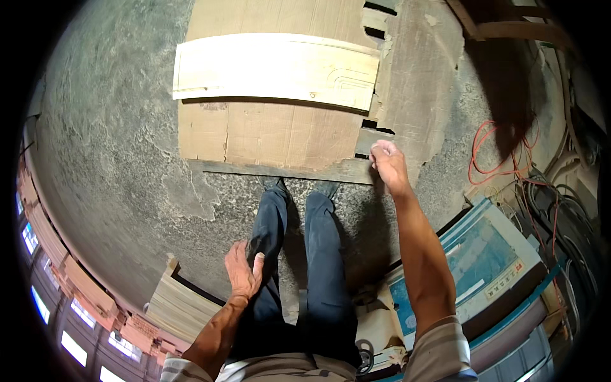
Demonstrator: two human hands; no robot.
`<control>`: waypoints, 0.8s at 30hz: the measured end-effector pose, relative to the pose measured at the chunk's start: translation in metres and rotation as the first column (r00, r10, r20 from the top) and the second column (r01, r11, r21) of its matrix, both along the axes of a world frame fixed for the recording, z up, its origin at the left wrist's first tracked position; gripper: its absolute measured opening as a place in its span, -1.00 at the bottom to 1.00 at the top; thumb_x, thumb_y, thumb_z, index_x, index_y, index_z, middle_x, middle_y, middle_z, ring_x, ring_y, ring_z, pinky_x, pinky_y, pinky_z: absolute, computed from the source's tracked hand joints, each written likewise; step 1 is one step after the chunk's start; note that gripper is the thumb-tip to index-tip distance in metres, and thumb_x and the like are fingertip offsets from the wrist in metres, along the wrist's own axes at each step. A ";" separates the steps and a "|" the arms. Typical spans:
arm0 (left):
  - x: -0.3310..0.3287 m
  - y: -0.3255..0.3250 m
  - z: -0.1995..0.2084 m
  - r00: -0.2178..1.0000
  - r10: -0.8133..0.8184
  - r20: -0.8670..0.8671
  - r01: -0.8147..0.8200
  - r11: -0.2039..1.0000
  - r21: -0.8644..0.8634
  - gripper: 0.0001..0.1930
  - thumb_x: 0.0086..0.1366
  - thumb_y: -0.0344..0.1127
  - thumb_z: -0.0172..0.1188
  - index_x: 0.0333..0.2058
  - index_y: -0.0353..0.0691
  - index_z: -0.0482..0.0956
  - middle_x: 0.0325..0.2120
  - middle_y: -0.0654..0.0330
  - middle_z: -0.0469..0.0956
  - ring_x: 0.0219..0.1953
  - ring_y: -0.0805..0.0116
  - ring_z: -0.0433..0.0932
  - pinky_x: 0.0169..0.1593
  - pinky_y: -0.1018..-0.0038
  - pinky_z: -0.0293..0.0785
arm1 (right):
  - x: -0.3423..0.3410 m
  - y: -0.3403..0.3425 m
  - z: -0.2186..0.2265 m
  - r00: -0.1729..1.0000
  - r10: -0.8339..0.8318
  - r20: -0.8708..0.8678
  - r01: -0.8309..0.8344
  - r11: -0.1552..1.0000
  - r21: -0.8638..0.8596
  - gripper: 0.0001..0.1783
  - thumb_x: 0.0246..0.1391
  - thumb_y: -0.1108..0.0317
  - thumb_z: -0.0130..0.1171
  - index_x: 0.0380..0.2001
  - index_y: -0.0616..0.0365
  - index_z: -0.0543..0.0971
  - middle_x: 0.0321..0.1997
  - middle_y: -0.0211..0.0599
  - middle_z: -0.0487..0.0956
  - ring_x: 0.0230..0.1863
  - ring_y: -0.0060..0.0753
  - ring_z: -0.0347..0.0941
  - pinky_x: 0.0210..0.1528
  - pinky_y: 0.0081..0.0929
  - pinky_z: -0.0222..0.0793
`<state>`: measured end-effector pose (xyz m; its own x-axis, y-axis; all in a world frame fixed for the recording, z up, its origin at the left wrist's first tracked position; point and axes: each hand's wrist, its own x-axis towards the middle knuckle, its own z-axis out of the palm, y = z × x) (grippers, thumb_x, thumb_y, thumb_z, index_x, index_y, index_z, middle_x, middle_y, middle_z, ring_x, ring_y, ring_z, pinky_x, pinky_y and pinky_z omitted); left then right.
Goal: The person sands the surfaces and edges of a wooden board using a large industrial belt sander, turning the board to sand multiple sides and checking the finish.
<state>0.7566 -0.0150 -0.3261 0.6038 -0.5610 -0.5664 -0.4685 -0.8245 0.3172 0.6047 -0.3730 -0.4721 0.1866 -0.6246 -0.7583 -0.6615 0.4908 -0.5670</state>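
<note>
A long pale wooden panel point(267, 67), curved along its upper edge and with grooves cut near its right end, lies on brown cardboard point(267, 130) in front of me. My right hand point(388, 167) hovers over the near right corner of that cardboard, apart from the panel. Its fingers are curled in toward the thumb, and whatever they may hold is hidden. Down by my left thigh hangs my left hand point(244, 270), fingers stretched and thumb apart, with nothing in it.
Under the cardboard is a wooden pallet point(299, 170), its near edge by my feet. A blue and white machine point(484, 254) stands at the lower right, with an orange cable point(477, 156) and dark hoses beyond it. Stacked boards point(184, 305) are at the lower left.
</note>
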 end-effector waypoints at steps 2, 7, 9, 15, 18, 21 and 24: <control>-0.002 0.001 -0.014 0.998 -0.026 -0.049 0.025 1.000 -0.009 -0.51 0.09 -0.23 0.14 -0.03 -0.32 0.29 -0.09 -0.10 0.31 -0.05 -0.08 0.26 0.06 0.16 0.11 | 0.005 -0.009 -0.026 1.000 -0.014 -0.021 0.014 1.000 0.016 -0.54 0.01 0.21 0.09 -0.11 0.37 0.40 -0.13 0.01 0.49 -0.16 -0.33 0.44 -0.10 -0.49 0.31; -0.006 0.009 -0.035 0.990 -0.045 -0.132 0.045 0.999 -0.009 -0.47 0.07 -0.18 0.15 -0.03 -0.35 0.28 -0.09 -0.11 0.32 -0.02 -0.08 0.25 0.08 0.11 0.07 | 0.035 -0.030 -0.080 0.997 -0.044 -0.063 0.041 0.998 -0.043 -0.41 -0.02 0.20 0.10 0.00 0.42 0.30 -0.01 0.02 0.43 0.00 -0.26 0.36 0.04 -0.48 0.22; 0.000 0.002 -0.039 0.983 -0.074 -0.171 0.073 0.997 -0.013 -0.46 0.06 -0.17 0.16 -0.03 -0.35 0.28 -0.09 -0.09 0.32 -0.01 -0.06 0.25 0.09 0.10 0.06 | 0.047 -0.042 -0.100 0.995 -0.051 -0.084 0.042 0.994 -0.103 -0.42 -0.04 0.20 0.10 -0.02 0.43 0.31 -0.07 -0.04 0.46 -0.05 -0.29 0.37 0.00 -0.48 0.23; 0.009 -0.018 -0.046 0.974 -0.126 -0.191 0.124 0.992 -0.022 -0.51 -0.02 -0.22 0.20 -0.11 -0.32 0.36 -0.13 -0.01 0.34 -0.02 0.03 0.29 0.07 0.12 0.10 | 0.090 -0.076 -0.121 0.989 -0.069 -0.133 0.044 0.982 -0.184 -0.42 -0.11 0.19 0.11 -0.10 0.46 0.36 -0.14 -0.05 0.47 -0.10 -0.31 0.36 -0.04 -0.45 0.22; 0.014 -0.022 -0.050 0.971 -0.124 -0.205 0.112 0.991 -0.069 -0.54 -0.04 -0.27 0.21 -0.15 -0.35 0.39 -0.15 -0.05 0.35 -0.08 -0.03 0.32 -0.01 0.16 0.21 | 0.080 -0.101 -0.166 0.968 -0.024 -0.248 -0.035 0.972 -0.230 -0.35 -0.12 0.14 0.10 -0.06 0.49 0.34 -0.07 0.02 0.44 -0.06 -0.23 0.35 -0.01 -0.42 0.21; 0.016 -0.021 -0.053 0.972 -0.078 -0.222 0.063 0.995 -0.071 -0.54 -0.07 -0.29 0.22 -0.16 -0.36 0.40 -0.16 -0.06 0.35 -0.10 -0.04 0.33 -0.02 0.16 0.22 | 0.091 -0.101 -0.179 0.987 -0.036 -0.156 -0.011 0.957 -0.290 -0.33 -0.11 0.11 0.12 -0.06 0.50 0.33 -0.05 0.04 0.43 -0.04 -0.22 0.34 0.01 -0.42 0.20; 0.018 -0.020 -0.054 0.976 -0.048 -0.213 0.034 0.997 -0.068 -0.55 -0.09 -0.30 0.22 -0.17 -0.36 0.41 -0.17 -0.05 0.36 -0.09 -0.02 0.33 -0.02 0.17 0.24 | 0.097 -0.102 -0.186 0.989 -0.102 -0.103 0.075 0.968 -0.238 -0.36 -0.08 0.07 0.14 -0.11 0.48 0.37 -0.08 0.00 0.44 -0.06 -0.27 0.34 0.00 -0.42 0.21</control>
<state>0.7744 -0.0349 -0.3802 0.4482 -0.6218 -0.6422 -0.4169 -0.7809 0.4651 0.7016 -0.4751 -0.6579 0.0433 -0.7964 -0.6032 -0.6880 0.4141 -0.5960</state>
